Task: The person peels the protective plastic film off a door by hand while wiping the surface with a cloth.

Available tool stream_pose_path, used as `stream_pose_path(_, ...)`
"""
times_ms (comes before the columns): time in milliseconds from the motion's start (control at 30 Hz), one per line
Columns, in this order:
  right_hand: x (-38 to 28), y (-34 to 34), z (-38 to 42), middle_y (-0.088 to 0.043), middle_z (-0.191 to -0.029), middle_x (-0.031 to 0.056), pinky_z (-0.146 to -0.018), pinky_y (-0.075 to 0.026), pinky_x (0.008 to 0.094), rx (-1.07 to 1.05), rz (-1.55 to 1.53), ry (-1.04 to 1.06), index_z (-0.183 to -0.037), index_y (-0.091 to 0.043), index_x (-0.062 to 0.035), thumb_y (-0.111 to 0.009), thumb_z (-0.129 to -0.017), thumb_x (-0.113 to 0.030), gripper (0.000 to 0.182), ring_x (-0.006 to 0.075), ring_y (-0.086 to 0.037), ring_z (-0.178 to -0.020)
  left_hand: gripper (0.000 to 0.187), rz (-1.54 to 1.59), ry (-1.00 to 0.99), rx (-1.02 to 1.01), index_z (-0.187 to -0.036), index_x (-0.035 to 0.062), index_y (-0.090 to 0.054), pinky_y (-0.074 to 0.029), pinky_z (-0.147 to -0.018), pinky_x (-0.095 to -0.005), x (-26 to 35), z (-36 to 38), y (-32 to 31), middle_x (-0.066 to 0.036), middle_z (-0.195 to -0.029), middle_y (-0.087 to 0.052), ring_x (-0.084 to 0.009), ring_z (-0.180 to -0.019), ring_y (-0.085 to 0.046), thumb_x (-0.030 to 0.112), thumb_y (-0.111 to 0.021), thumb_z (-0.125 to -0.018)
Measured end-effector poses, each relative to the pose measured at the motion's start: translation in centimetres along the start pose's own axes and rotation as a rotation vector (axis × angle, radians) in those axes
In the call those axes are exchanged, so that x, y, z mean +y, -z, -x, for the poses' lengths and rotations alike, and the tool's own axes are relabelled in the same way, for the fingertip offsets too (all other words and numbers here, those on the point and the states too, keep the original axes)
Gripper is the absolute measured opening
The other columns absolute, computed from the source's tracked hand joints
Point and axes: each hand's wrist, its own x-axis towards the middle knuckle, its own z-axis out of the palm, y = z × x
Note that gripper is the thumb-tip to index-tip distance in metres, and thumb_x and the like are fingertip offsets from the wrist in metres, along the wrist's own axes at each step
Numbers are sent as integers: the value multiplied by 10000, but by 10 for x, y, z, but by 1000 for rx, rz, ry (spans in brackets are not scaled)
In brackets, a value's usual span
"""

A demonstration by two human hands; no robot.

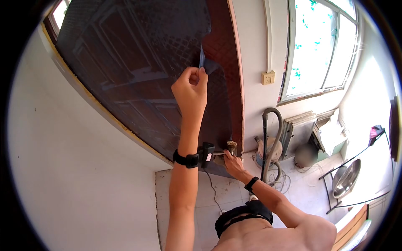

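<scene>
A dark reddish-brown panelled door (236, 83) is largely covered by a bluish see-through protective film (142, 54). The film's right side is peeled, with a ragged edge and bare door beyond it. My left hand (190, 90) is closed in a pinch on a loose blue flap of film, up against the door. Lower down, my right hand (234, 164) is closed around the door handle (218, 159), its grip partly hidden. A brass-coloured lock part (231, 146) shows just above those fingers. Black bands circle both wrists; the left one carries a small black box (207, 154).
A vacuum cleaner (268, 148) with a hose stands right of the door. Stacked panels (296, 131) lean under the window (316, 46). A steel basin (346, 178) rests by a black rack. A thin cable (214, 190) hangs to the tiled floor. White wall (83, 154) borders the left.
</scene>
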Motion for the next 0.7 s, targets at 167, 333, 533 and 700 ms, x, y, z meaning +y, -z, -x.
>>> stream_pose_path(167, -3, 0, 1, -521, -1387, 206, -710, -625, 501, -16, 10, -12, -1216, -617, 106, -648, -891, -18, 350, 397, -724, -899, 226, 196, 93, -4, -924, -2, -688, -436, -597, -257, -11, 11, -2, -11, -694, -615, -70, -623, -546, 195, -773, -995)
stream_pose_path(333, -4, 3, -1, -520, -1379, 211, -728, -634, 501, 14, -24, 13, -1178, -619, 88, -657, -887, -15, 311, 403, -729, -878, 247, 40, -88, 135, -997, 57, -678, -484, -602, -264, 26, -22, 14, -17, -770, -630, -114, -642, -573, 234, -839, -936)
stream_pose_path(533, -3, -5, 0, -515, -1394, 209, -719, -635, 491, -50, -3, -33, -1216, -622, 87, -695, -867, -21, 372, 393, -746, -886, 315, -213, -520, 153, -1002, 71, -694, -506, -629, -312, 50, -75, 0, -32, -806, -633, -169, -649, -580, 272, -899, -874)
stream_pose_path(700, -2, -5, 0, -496, -1419, 211, -741, -628, 507, -13, -17, -27, -1204, -615, 73, -680, -893, -50, 341, 400, -736, -886, 198, -138, -484, -5, -948, 14, -706, -498, -615, -299, 49, -85, -10, -49, -787, -685, -150, -643, -622, 170, -829, -945)
